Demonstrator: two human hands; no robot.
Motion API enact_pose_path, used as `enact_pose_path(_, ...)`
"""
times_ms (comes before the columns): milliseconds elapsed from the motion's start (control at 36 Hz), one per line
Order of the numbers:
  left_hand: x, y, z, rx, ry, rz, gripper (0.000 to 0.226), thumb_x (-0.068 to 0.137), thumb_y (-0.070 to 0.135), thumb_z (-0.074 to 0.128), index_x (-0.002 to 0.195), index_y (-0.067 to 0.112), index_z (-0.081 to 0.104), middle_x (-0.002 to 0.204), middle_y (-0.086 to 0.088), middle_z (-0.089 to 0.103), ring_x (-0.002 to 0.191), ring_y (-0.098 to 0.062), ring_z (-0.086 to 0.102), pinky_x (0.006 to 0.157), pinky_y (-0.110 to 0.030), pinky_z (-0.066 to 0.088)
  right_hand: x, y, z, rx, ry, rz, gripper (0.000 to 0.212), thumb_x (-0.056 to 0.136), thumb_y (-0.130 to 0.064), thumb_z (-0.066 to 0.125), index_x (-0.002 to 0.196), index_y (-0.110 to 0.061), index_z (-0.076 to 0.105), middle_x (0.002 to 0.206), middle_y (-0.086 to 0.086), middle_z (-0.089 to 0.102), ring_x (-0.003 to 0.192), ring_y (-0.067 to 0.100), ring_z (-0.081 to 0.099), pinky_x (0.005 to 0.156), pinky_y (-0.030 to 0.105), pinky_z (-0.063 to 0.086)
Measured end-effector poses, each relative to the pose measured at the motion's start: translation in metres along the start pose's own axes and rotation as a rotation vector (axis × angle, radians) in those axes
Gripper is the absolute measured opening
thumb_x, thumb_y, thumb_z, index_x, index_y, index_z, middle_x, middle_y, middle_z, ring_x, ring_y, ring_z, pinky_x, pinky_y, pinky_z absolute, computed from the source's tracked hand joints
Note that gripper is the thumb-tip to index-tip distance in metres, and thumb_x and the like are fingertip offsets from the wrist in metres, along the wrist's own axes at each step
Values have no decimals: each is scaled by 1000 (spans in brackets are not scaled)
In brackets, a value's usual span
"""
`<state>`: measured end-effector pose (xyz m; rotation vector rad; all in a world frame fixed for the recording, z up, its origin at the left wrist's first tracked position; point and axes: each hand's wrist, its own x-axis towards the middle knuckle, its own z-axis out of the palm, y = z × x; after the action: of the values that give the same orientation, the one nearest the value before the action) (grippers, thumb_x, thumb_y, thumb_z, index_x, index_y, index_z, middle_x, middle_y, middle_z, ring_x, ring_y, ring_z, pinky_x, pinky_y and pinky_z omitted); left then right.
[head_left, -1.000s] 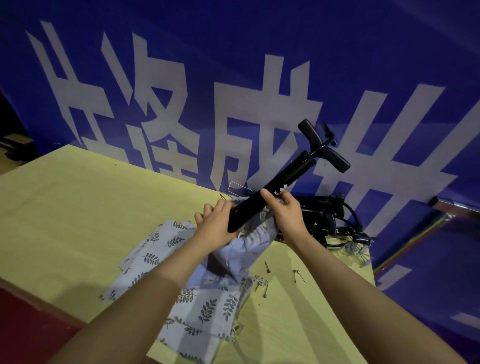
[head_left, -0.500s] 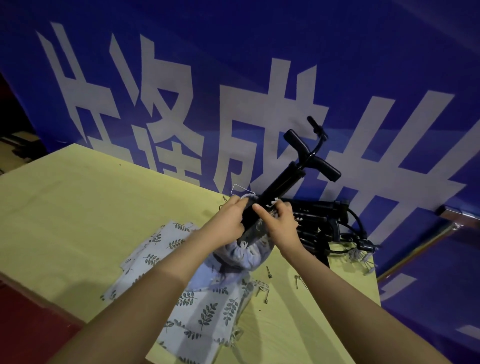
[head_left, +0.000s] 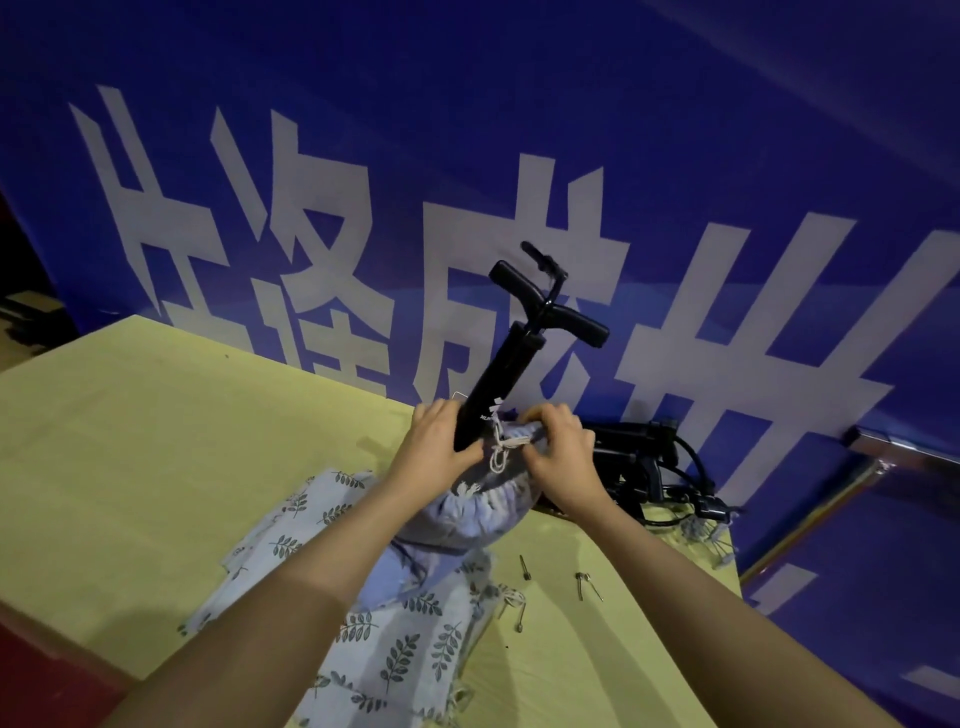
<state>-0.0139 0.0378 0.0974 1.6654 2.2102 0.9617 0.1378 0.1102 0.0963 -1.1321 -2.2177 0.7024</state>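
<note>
Pump (head_left: 511, 374) lower end hidden inside drawstring bag (head_left: 467, 514); barrel lettering too small to read.

Yellow-green surface (head_left: 156, 441) runs diag. from lower left to right edge. Behind it: blue banner (head_left: 519, 104) w/ big white characters. Leaf-print cloths (head_left: 395, 649) lie flat in a stack near front edge. Few small metal pins (head_left: 581, 584) scattered just right of the cloths. Spare black pumps (head_left: 639, 447) lie on their sides at back right, hoses looped. Grey metal bits (head_left: 706, 535) piled at right edge.
</note>
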Motion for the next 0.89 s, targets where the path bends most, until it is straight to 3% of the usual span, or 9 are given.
enact_pose_path(139, -3, 2, -1, -104, 85, -82, 32, 79, 28, 67, 103, 13, 52, 92, 2, 55, 93, -22, 53, 73, -37, 48, 1, 9, -2, -115, 51, -46, 9, 88, -13, 57, 93, -14, 64, 89, -4, 52, 89, 21, 55, 84, 36, 34)
enact_pose_path(278, 0, 4, -3, -271, 118, -189, 49, 67, 16, 71, 109, 21, 45, 93, -8, 62, 90, -30, 59, 74, -45, 54, 0, 8, -6, 94, 77, -13, 20, 93, -17, 54, 81, -2, 61, 82, 7, 52, 77, 24, 54, 74, 42, 46)
enact_pose_path(361, 0, 2, 2, -316, 158, -193, 40, 74, 24, 70, 106, 24, 46, 91, -5, 63, 90, -29, 60, 74, -46, 54, -1, 4, -10, 271, 46, 34, 19, 97, -15, 48, 93, -3, 63, 91, 12, 62, 85, 25, 60, 77, 42, 52)
enact_pose_path(417, -1, 5, 4, -266, 198, -161, 31, 79, 32, 68, 102, 21, 49, 88, -3, 62, 89, -28, 59, 72, -45, 54, -3, 2, -11, 363, -6, 58, 23, 98, -8, 42, 113, -12, 60, 103, 8, 64, 94, 20, 63, 81, 32, 55)
enact_pose_path(472, -2, 9, 3, -164, 223, -139, 29, 83, 36, 66, 98, 16, 52, 84, 1, 55, 89, -27, 57, 70, -41, 52, -6, -1, -11, 379, -57, 70, 31, 98, -1, 35, 119, -14, 55, 106, 4, 61, 94, 13, 61, 75, 15, 52)
enact_pose_path(528, -3, 11, 3, -82, 229, -141, 30, 84, 39, 64, 96, 13, 54, 84, 3, 49, 91, -26, 56, 68, -37, 49, -8, -2, -9, 307, -72, 71, 30, 97, 2, 32, 110, -10, 58, 106, 5, 57, 93, 11, 55, 71, 7, 44)
enact_pose_path(694, -5, 10, 8, -65, 226, -141, 34, 86, 34, 63, 106, 11, 49, 101, -6, 57, 95, -25, 58, 68, -33, 44, -8, 4, 4, 187, -143, 89, 5, 93, -14, 52, 97, -11, 52, 105, 8, 47, 88, 14, 49, 68, 13, 37)
enact_pose_path(778, -3, 12, 6, -76, 223, -135, 35, 86, 36, 62, 108, 11, 49, 102, -5, 60, 93, -24, 59, 67, -33, 46, -11, 4, 9, 139, -144, 43, 17, 97, -25, 50, 96, -10, 57, 97, 7, 53, 84, 14, 52, 66, 14, 37)
enact_pose_path(889, -2, 13, 7, -106, 202, -138, 36, 85, 33, 64, 108, 10, 49, 104, -7, 60, 95, -26, 60, 70, -35, 49, -11, 2, 11, 124, -80, 37, 22, 97, -22, 49, 93, -7, 63, 88, 6, 54, 81, 16, 51, 65, 25, 35)
